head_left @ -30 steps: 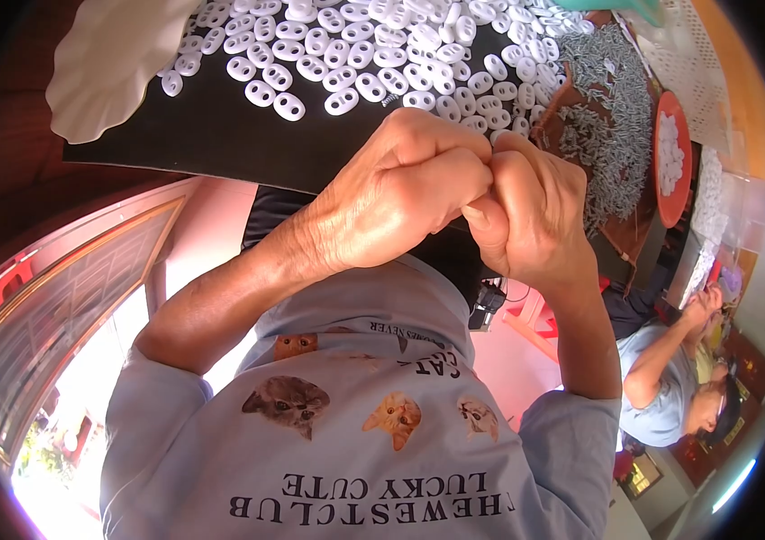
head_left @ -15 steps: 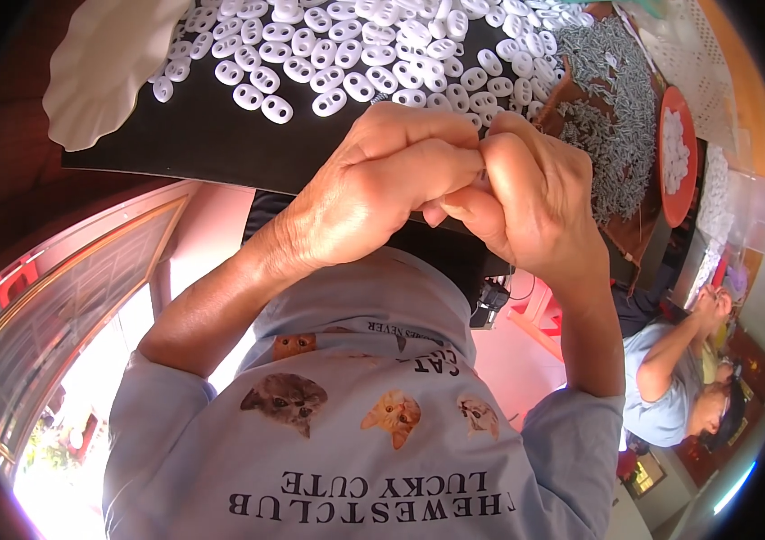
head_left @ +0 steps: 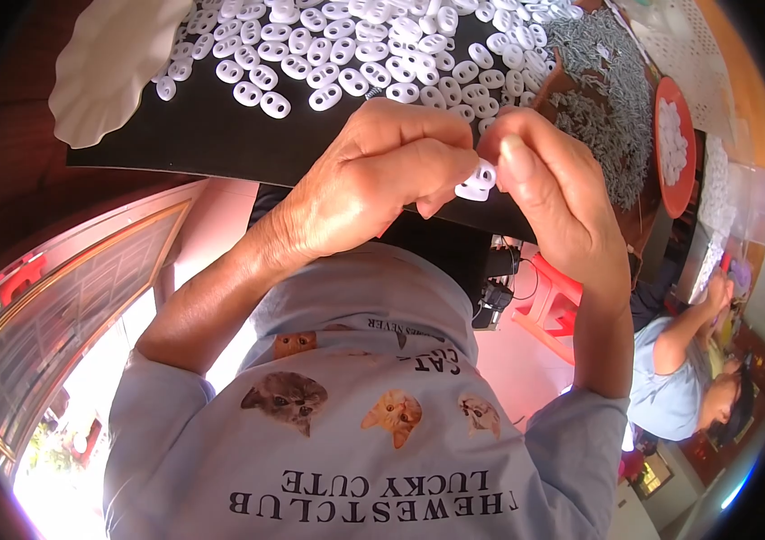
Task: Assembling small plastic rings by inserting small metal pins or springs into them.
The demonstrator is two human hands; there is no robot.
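My left hand (head_left: 391,175) pinches a white two-hole cord lock (head_left: 476,183) between thumb and fingers, in front of my chest by the table's near edge. Its holes and lower rim show; the fingertips cover the rest. Close on its right, my right hand (head_left: 553,175) has curled fingers, with the thumb lying near the index finger. Whether anything small sits in that grip is hidden. Beyond both hands, many loose white oval two-hole pieces (head_left: 324,96) lie scattered over the black tabletop (head_left: 193,135).
A heap of small grey metal springs (head_left: 612,117) lies on a brown tray at the right. Past it stands an orange-red dish (head_left: 668,193) with small white parts. A cream scalloped plate (head_left: 103,81) is at far left. Another person (head_left: 670,360) sits at the right, hands raised.
My right hand has shifted slightly right and its thumb has lifted off, exposing the white cord lock. My left hand stays nearly in place.
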